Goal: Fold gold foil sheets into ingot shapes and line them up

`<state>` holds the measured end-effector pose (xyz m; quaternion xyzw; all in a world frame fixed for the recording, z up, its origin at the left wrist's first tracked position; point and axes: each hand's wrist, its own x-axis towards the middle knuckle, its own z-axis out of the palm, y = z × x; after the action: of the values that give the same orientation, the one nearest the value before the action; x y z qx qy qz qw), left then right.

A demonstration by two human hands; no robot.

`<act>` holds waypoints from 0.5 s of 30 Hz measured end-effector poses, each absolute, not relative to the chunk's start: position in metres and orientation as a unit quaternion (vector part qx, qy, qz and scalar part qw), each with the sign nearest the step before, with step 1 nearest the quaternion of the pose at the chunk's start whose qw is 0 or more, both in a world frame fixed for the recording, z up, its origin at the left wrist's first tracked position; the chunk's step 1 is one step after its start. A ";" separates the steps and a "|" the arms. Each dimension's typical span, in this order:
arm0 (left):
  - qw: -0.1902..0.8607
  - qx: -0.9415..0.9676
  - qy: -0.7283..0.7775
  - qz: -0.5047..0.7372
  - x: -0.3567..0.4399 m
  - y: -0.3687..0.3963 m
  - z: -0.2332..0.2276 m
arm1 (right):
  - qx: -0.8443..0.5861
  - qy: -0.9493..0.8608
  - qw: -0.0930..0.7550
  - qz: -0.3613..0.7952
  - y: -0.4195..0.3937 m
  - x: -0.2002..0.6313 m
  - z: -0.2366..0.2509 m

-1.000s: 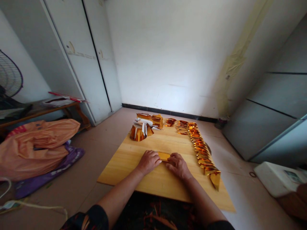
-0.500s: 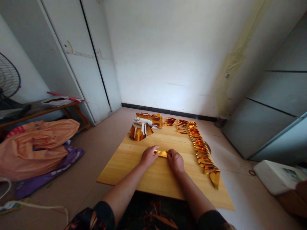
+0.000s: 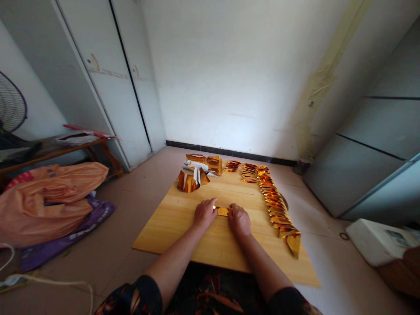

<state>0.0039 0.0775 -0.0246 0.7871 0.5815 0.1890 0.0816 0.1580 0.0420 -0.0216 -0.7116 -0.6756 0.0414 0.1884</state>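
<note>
A small piece of gold foil paper [image 3: 223, 211] is stretched between my two hands, low over the middle of the wooden board [image 3: 170, 227]. My left hand [image 3: 205, 213] closes on its left end, and my right hand [image 3: 239, 218] grips the right end. The fingers hide both ends of the paper. Along the board's right side runs a long row of folded gold foil pieces [image 3: 275, 205], overlapping one another. Shorter groups of folded foil pieces [image 3: 249, 173] lie at the back. Gold and white paper sheets [image 3: 190, 180] stand curled at the back left.
Behind the board rises a white wall [image 3: 229, 78]. A grey cabinet [image 3: 108, 78] stands at the left, near an orange bag [image 3: 55, 197] and a purple bag [image 3: 72, 232] on the floor. At the right are another grey cabinet [image 3: 367, 144] and a white box [image 3: 377, 243].
The foil paper between my hands now looks flatter and narrower. My left fingers have shifted slightly, and my right hand has curled in a little more. The rows of foil have not moved.
</note>
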 end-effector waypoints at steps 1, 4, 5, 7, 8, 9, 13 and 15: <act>0.076 0.786 0.585 0.186 0.004 0.077 -0.023 | -0.712 -0.675 0.186 0.042 0.042 0.158 -0.021; 0.055 0.783 0.592 0.183 0.004 0.072 -0.018 | -0.713 -0.678 0.177 0.030 0.040 0.158 -0.019; 0.044 0.785 0.589 0.185 0.004 0.070 -0.016 | -0.709 -0.683 0.171 0.022 0.040 0.158 -0.019; 0.022 0.797 0.574 0.186 0.005 0.067 -0.012 | -0.694 -0.702 0.158 0.002 0.041 0.157 -0.020; 0.012 0.806 0.564 0.182 0.005 0.066 -0.011 | -0.684 -0.714 0.149 -0.004 0.041 0.157 -0.020; 0.007 0.814 0.555 0.174 0.006 0.065 -0.010 | -0.676 -0.723 0.140 -0.006 0.042 0.156 -0.020; 0.049 0.819 0.553 0.145 0.004 0.071 -0.011 | -0.695 -0.709 0.115 0.033 0.048 0.153 -0.016; 0.090 0.809 0.562 0.145 0.002 0.075 -0.012 | -0.716 -0.687 0.113 0.062 0.051 0.151 -0.013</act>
<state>0.0017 0.0751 -0.0123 0.8089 0.5625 0.1454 0.0902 0.1511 0.0505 -0.0127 -0.7156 -0.6865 0.0616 0.1135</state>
